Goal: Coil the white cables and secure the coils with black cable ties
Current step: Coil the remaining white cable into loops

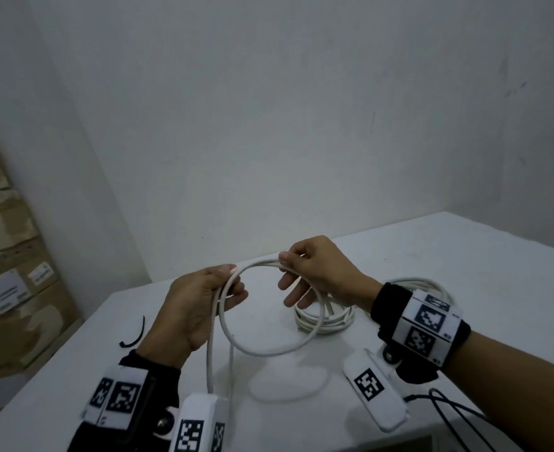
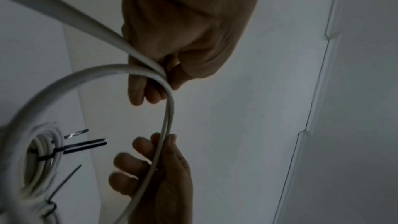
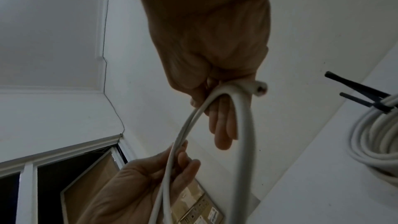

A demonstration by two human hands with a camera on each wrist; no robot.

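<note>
Nearest the head camera, at the lower edge of the view, both wrists carry black bands with white marker blocks (image 1: 427,324); thin black leads (image 1: 458,411) run off from the right one; between the wrists two strands of the white cable (image 1: 269,350) hang down toward the table (image 1: 464,256), and a slack bend of it lies on the top just beyond.

Above the table the cable is raised into one round loop, held between the two hands; the left hand (image 1: 194,305) closes thumb and curled fingers on the loop's left side where the strands cross; the right hand (image 1: 318,272) pinches the top of the loop between thumb and forefinger, its other fingers spread loosely through the ring; in the right wrist view the cable's cut end (image 3: 260,88) pokes out just past that pinch.

Left of the left hand a loose black tie (image 1: 135,334) lies curved on the table.

Behind the loop, near the right forearm, a finished coil (image 1: 324,318) rests flat on the table; the left wrist view shows black ties (image 2: 64,149) cinched round it with their tails sticking out.

Farther off on the left, beyond the table edge, cardboard boxes (image 1: 8,256) with white labels are stacked against the wall (image 1: 269,125).
</note>
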